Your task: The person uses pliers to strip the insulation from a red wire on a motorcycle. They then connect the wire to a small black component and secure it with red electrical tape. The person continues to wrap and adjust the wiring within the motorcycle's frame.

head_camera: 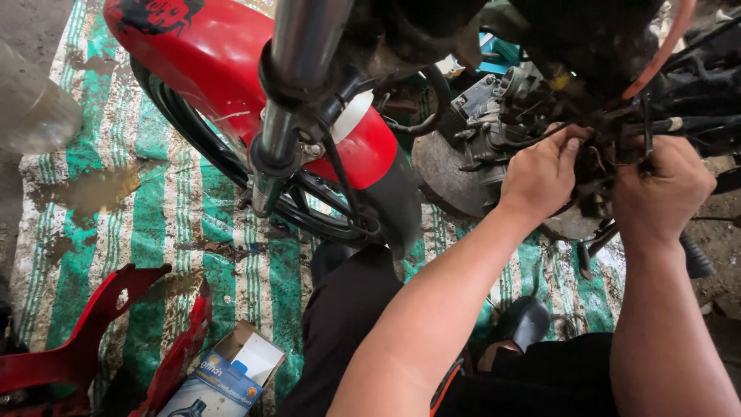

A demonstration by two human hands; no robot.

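A motorcycle stands over a striped mat, its red front fender (224,69) and chrome fork (289,85) at the upper left, its engine (502,116) at the upper right. My left hand (540,174) reaches into the engine area, fingertips pinching among black cables and wires (610,143). My right hand (664,189) is closed around a part in the same tangle of wires, just right of the left hand. What the fingers grip is hidden by the hands and the cables.
The green and white striped mat (170,224) is dirty with mud. A detached red fairing panel (85,340) lies at the lower left beside an open blue and white cardboard box (228,374). A black footpeg (695,255) sticks out at right. My dark trousers fill the bottom centre.
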